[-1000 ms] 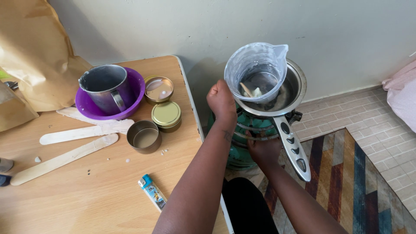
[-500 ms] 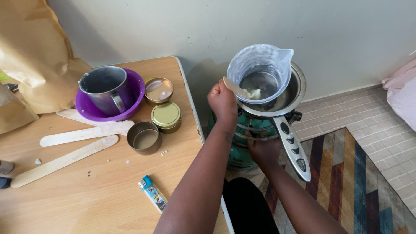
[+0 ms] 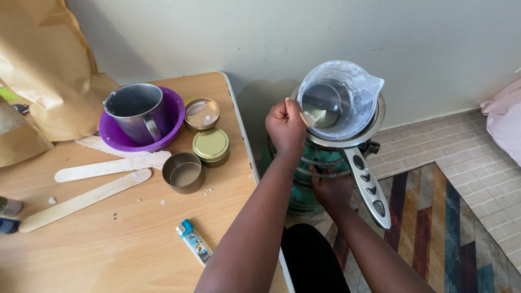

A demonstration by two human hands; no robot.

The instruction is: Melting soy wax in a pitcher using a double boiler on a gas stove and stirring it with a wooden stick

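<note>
The left hand is curled into a fist around a wooden stirring stick, whose pale tip reaches over the rim into the clear plastic measuring jug just to the hand's right. The jug sits inside a steel saucepan on a green gas burner. The right hand is below the left, pressed against the burner's side under the pan; its fingers are hidden, so I cannot tell whether they grip anything. The pan's long handle juts toward the person, just right of the right hand.

Left of the left hand the wooden table ends in an edge close beside the burner. Further left sit three small gold tins, a steel mug in a purple bowl, flat wooden sticks and a lighter. Open tiled floor and a striped rug lie to the right of both hands.
</note>
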